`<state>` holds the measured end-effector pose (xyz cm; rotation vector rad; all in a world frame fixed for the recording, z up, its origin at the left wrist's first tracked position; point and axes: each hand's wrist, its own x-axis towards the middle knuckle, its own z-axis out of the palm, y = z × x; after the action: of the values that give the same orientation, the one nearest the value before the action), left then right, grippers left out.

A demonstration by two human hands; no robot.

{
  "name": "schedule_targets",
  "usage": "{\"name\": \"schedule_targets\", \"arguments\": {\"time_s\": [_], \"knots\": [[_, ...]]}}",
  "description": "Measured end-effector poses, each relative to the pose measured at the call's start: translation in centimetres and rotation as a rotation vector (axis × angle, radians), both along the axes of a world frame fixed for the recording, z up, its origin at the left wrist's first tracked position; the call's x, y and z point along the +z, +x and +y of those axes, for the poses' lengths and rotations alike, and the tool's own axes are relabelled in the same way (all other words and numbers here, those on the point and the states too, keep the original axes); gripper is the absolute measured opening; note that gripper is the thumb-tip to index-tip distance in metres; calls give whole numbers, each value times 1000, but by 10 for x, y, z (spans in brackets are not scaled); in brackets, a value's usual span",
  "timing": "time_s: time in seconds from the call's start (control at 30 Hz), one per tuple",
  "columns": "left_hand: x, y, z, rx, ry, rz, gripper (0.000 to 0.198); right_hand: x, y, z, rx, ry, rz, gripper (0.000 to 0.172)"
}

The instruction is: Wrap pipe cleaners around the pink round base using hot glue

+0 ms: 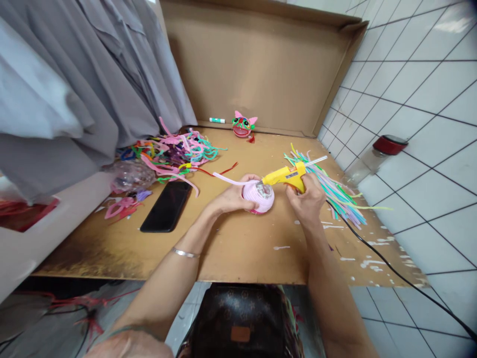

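My left hand (238,195) is wrapped round a ball (263,203) covered in coils of pale pink pipe cleaner. A loose end of the pink pipe cleaner (227,179) sticks out to the left over my fingers. Part of the ball's top is uncovered and looks clear and shiny. My right hand (308,197) grips a yellow glue gun (285,175) by its handle. The nozzle points left and meets, or nearly meets, the edge of the uncovered patch. A clear glue stick (316,161) juts from the gun's back.
Bundled pipe cleaners (335,191) lie at right, beside a red-lidded jar (372,156) and a black cord (391,268). Tangled pipe cleaners (179,149) and a phone (166,206) lie left. Behind are a small animal-face figure (242,125), a marker (217,120) and a cardboard panel (257,64).
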<state>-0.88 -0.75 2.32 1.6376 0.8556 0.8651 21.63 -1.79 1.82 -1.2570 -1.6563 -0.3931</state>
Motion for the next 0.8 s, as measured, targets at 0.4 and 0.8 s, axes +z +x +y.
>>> {"name": "schedule_targets", "arguments": {"time_s": [0.4, 0.8], "knots": [[-2, -1, 1, -3, -10, -11, 71, -1, 1, 0, -6, -18, 2, 16], [-3, 0, 1, -10, -20, -29, 71, 0, 1, 0, -5, 17, -17, 14]]}}
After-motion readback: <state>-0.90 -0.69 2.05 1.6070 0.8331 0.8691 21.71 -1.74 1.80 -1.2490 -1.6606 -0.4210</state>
